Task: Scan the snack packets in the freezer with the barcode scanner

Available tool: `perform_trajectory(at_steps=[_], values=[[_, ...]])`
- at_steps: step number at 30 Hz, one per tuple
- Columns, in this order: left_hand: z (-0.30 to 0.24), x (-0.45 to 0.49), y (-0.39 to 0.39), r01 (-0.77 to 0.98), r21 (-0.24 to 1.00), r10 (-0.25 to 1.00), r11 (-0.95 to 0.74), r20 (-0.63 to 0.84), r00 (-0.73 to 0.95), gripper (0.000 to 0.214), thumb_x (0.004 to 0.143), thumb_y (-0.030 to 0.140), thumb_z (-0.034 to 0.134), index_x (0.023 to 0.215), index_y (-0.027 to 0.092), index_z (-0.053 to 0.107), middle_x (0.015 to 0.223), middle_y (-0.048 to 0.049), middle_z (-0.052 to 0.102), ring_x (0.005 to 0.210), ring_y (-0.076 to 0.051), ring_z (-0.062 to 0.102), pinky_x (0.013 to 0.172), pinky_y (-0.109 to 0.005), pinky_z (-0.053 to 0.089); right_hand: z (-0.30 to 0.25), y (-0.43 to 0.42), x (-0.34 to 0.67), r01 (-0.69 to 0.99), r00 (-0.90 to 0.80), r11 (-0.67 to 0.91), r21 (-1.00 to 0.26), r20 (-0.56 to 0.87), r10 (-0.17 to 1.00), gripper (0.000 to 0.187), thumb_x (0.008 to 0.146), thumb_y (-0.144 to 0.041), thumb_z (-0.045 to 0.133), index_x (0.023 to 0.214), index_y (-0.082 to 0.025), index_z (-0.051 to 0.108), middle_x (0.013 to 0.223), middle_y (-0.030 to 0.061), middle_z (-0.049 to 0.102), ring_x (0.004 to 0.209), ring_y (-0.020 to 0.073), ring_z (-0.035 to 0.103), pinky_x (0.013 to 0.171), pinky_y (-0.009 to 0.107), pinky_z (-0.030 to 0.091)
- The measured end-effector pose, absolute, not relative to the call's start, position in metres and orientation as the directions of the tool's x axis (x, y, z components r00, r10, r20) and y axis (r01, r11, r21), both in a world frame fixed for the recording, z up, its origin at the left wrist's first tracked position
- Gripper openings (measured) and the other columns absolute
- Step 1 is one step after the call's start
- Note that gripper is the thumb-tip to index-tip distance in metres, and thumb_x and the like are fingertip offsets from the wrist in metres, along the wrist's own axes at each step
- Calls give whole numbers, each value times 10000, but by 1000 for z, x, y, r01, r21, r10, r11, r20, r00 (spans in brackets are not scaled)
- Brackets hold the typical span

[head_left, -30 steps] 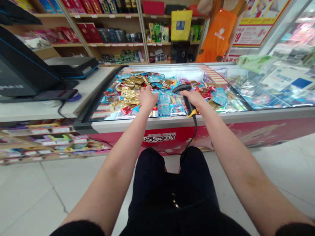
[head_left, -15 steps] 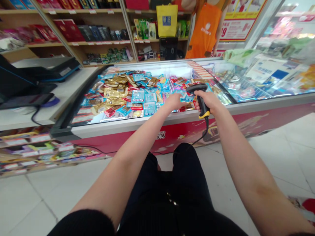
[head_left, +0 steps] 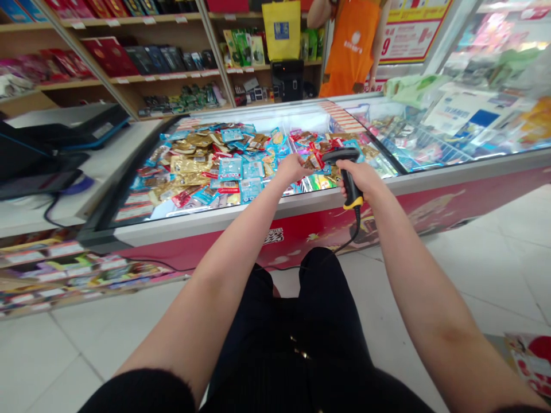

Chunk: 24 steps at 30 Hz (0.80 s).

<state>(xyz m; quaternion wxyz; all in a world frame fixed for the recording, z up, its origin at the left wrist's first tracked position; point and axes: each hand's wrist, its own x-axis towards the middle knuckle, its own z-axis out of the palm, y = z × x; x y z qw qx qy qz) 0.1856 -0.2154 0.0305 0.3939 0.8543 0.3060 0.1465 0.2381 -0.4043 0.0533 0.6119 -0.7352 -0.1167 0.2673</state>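
Note:
My right hand (head_left: 360, 182) is wrapped round the handle of a black-and-yellow barcode scanner (head_left: 352, 186), its head pointing left over the freezer. A cable hangs from the scanner's base. Just left of it, my left hand (head_left: 293, 168) pinches a red-and-brown ice cream packet (head_left: 314, 159) at its fingertips; the fingers partly hide it. Both hands are over the near side of an open chest freezer (head_left: 224, 221). Inside, gold packets (head_left: 191, 166) and blue packets (head_left: 231, 170) lie heaped to the left of my left hand.
A counter (head_left: 101, 166) with black equipment adjoins the freezer's left end. Across the freezer stands a person in an orange apron (head_left: 350, 49), beside shelves and a yellow bag (head_left: 282, 28). A white-and-blue box (head_left: 471, 117) lies on the freezer's right part. The scanner cable (head_left: 172, 267) runs low along the front.
My left hand has drawn back slightly from among the packets, and a red-and-brown packet now shows at its fingers. The right hand keeps the scanner close by. The view has shifted slightly.

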Motion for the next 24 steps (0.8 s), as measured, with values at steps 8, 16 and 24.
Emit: perform_trajectory(at_steps=[8,16,24], values=[[26,180,-193,413,804,722,-427,28,692,193,616,138,722,736,186,579,675,-20,606,759,-223,646,719,-321,505,67,-382,224,-153,824,-151,-977,-211,526,205,852,-349,566,727,-187,549,484,15,556,379,151,519,381,271,460],[24,173,-193,380,840,727,-387,24,687,168,645,126,688,717,182,547,639,-6,576,701,-208,653,654,-313,529,70,-366,217,-135,811,-153,-979,-198,550,227,840,-368,561,715,-181,537,511,44,563,395,156,528,369,279,469],[17,175,-187,348,868,716,-353,11,698,179,618,126,689,691,180,534,644,-5,596,724,-219,670,659,-329,543,73,-364,210,-125,799,-153,-980,-191,570,230,842,-361,556,702,-181,525,504,42,564,381,152,531,359,277,471]])
